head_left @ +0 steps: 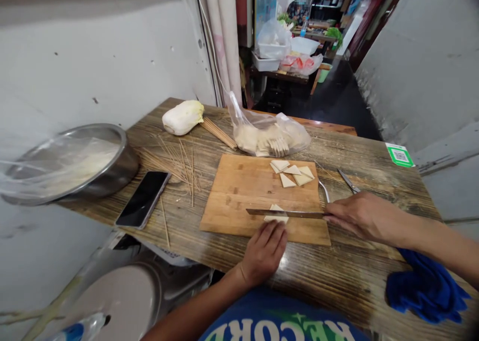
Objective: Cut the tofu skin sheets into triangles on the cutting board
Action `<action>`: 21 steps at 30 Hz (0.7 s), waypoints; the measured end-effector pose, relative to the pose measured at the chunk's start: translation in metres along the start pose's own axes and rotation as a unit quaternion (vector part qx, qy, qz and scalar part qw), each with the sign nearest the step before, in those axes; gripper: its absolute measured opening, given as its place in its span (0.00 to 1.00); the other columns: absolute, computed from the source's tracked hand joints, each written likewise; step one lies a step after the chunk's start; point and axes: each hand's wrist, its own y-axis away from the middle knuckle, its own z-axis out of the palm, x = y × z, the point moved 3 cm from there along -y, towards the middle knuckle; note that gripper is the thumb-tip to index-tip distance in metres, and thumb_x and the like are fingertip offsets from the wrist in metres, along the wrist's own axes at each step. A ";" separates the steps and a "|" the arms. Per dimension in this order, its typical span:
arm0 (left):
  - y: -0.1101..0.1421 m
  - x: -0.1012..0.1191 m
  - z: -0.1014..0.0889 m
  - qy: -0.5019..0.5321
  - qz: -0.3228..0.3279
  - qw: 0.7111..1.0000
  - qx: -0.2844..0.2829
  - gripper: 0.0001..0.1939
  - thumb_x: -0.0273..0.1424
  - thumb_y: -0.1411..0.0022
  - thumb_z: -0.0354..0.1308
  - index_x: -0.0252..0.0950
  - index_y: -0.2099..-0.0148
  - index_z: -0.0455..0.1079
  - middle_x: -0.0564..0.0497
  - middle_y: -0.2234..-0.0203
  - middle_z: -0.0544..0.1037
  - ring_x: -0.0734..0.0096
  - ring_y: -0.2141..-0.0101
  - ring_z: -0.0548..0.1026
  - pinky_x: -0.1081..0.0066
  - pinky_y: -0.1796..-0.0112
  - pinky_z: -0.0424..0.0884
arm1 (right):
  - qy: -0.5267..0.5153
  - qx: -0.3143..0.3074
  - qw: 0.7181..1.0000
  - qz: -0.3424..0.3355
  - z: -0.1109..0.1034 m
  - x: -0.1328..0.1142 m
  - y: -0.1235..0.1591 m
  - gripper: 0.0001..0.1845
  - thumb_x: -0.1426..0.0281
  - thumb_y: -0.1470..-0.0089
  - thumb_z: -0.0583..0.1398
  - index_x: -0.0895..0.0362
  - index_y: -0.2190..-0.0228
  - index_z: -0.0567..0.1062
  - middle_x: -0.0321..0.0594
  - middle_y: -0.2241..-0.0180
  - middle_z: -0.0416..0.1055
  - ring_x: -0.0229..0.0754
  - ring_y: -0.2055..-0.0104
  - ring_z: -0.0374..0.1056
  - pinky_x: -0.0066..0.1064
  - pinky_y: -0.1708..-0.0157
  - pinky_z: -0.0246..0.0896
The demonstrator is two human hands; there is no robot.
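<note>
A wooden cutting board (239, 196) lies on the wooden table (337, 271). My right hand (359, 215) is closed on the handle of a knife (284, 213), whose blade lies across a pale tofu piece (276, 208) near the board's front edge. My left hand (264, 251) rests at that edge with its fingertips pressed on the same piece. Several cut triangular pieces (292, 173) sit at the board's far right corner.
A clear bag of pale sheets (269, 134) lies behind the board, with a cabbage (182, 116) and bamboo skewers (179, 164) to the left. A phone (144, 198), a covered steel bowl (71, 161), scissors (348, 181) and a blue cloth (422, 286) are around. A person sits far back.
</note>
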 end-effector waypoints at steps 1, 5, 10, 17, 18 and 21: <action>-0.001 0.000 0.001 -0.005 -0.001 1.000 -0.005 0.17 0.24 0.35 0.45 0.29 0.48 0.68 0.38 0.50 0.73 0.55 0.45 0.65 0.56 0.50 0.70 | -0.004 0.008 1.000 0.001 -0.001 0.000 -0.001 0.16 0.64 0.36 0.45 0.54 0.70 0.67 0.38 0.76 0.69 0.39 0.76 0.65 0.30 0.75 0.50; -0.004 -0.002 0.002 0.000 -0.007 1.000 -0.010 0.17 0.24 0.35 0.45 0.28 0.47 0.68 0.39 0.51 0.74 0.55 0.47 0.68 0.57 0.51 0.70 | -0.003 0.024 1.000 0.020 -0.002 0.001 -0.001 0.17 0.64 0.36 0.44 0.55 0.71 0.67 0.38 0.76 0.69 0.40 0.76 0.66 0.30 0.76 0.50; -0.004 -0.005 0.001 0.026 -0.016 1.000 0.004 0.17 0.23 0.35 0.46 0.26 0.46 0.65 0.37 0.54 0.75 0.54 0.49 0.69 0.56 0.53 0.71 | 0.003 0.007 1.000 0.019 0.001 0.002 0.001 0.17 0.64 0.36 0.44 0.55 0.68 0.68 0.38 0.75 0.70 0.40 0.74 0.67 0.30 0.74 0.51; -0.001 -0.003 0.003 0.009 -0.025 0.999 0.025 0.17 0.23 0.35 0.44 0.28 0.47 0.67 0.38 0.55 0.76 0.56 0.51 0.70 0.57 0.54 0.73 | -0.004 -0.004 1.000 -0.023 0.001 0.002 -0.002 0.18 0.63 0.35 0.44 0.55 0.71 0.67 0.38 0.76 0.69 0.40 0.74 0.67 0.29 0.74 0.51; -0.001 -0.002 0.004 0.003 -0.022 0.999 0.029 0.17 0.22 0.35 0.45 0.28 0.48 0.68 0.38 0.55 0.76 0.56 0.51 0.70 0.57 0.54 0.73 | -0.002 -0.007 1.000 -0.029 0.001 0.002 -0.002 0.18 0.63 0.35 0.44 0.55 0.71 0.67 0.38 0.76 0.69 0.39 0.75 0.67 0.29 0.74 0.51; 0.001 0.000 0.005 -0.009 -0.014 0.999 0.036 0.16 0.22 0.36 0.47 0.25 0.50 0.69 0.37 0.55 0.76 0.55 0.50 0.70 0.58 0.54 0.73 | 0.007 -0.013 0.999 -0.039 0.001 0.004 -0.004 0.18 0.64 0.35 0.44 0.55 0.72 0.67 0.37 0.77 0.69 0.39 0.76 0.66 0.29 0.75 0.49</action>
